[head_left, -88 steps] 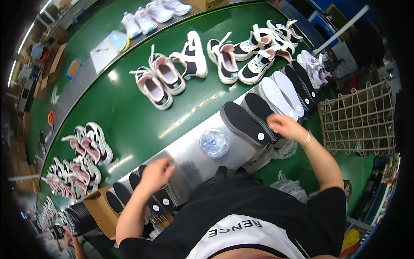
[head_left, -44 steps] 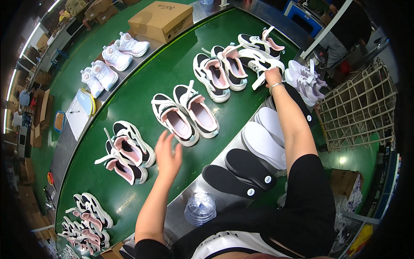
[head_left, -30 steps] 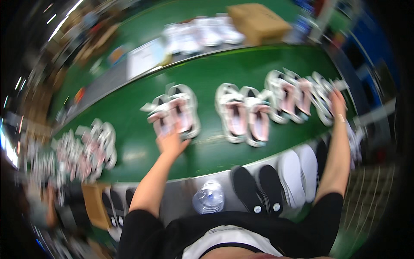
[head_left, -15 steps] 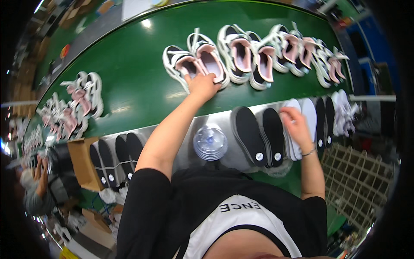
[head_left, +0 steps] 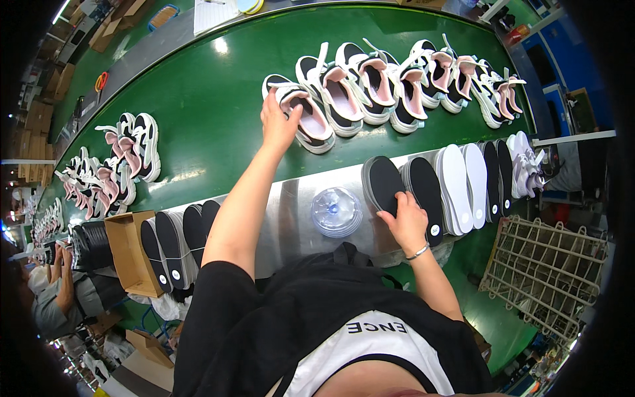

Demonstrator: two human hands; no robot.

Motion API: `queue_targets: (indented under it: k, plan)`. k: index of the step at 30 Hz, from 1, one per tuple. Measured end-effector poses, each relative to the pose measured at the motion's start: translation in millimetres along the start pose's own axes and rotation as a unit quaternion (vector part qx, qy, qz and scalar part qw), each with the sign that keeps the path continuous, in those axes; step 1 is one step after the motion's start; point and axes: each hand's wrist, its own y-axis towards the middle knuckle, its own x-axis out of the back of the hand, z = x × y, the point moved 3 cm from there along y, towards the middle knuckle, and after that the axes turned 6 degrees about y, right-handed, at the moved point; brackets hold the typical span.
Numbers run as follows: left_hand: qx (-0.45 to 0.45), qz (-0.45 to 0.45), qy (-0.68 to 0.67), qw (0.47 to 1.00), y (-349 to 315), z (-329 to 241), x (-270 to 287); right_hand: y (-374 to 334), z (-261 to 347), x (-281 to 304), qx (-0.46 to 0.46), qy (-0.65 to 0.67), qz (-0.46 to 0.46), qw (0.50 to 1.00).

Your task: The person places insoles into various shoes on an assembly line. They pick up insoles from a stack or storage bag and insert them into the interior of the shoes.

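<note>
My left hand point(head_left: 279, 124) grips the leftmost sneaker point(head_left: 316, 132), thumb at the opening and fingers along its outer side. This sneaker is white and black with a pink lining. Right beside it stands another sneaker point(head_left: 342, 104) of the same kind, its tongue pulled up. My right hand point(head_left: 407, 223) is on the near end of the left stack of black insoles point(head_left: 382, 177), thumb and fingers closed about the top insole's edge. How far that insole is lifted I cannot tell. A second black insole stack point(head_left: 423, 182) lies just to its right.
More sneakers point(head_left: 440, 73) line the green table point(head_left: 205, 126) to the right; another group point(head_left: 129, 149) sits left. White insoles point(head_left: 455, 178) lie on the metal ledge point(head_left: 284, 215), near a clear plastic container point(head_left: 336, 212). A cardboard box point(head_left: 129, 255) and wire rack point(head_left: 542, 271) flank me.
My left hand has moved left onto the leftmost sneaker, which is turned. My right hand has gone from the white insoles to the left black stack. The whole view has shifted slightly.
</note>
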Motion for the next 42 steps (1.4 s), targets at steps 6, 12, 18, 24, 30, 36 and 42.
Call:
queue_targets:
  k: [6,12,18,24,30,36,42]
  plan:
    - [0.149,0.144,-0.066,0.976,26,27,-12,10,17,54,0.125,0.172,-0.120,0.970]
    - [0.206,0.189,-0.268,0.922,16,35,-14,79,97,66,0.350,-0.021,-0.055,0.935]
    - [0.199,0.175,-0.230,0.937,14,33,-12,140,159,11,0.411,-0.165,0.028,0.896]
    - [0.210,0.130,-0.218,0.944,7,21,1,121,174,26,0.488,-0.221,0.052,0.843]
    - [0.213,0.128,-0.199,0.948,4,20,-16,152,163,-6,0.414,-0.182,0.027,0.891]
    - [-0.017,0.096,-0.031,0.995,2,23,-22,177,169,-40,0.352,-0.103,0.017,0.930]
    - [0.221,0.106,-0.083,0.966,-8,16,-30,143,155,17,0.256,-0.165,0.148,0.941]
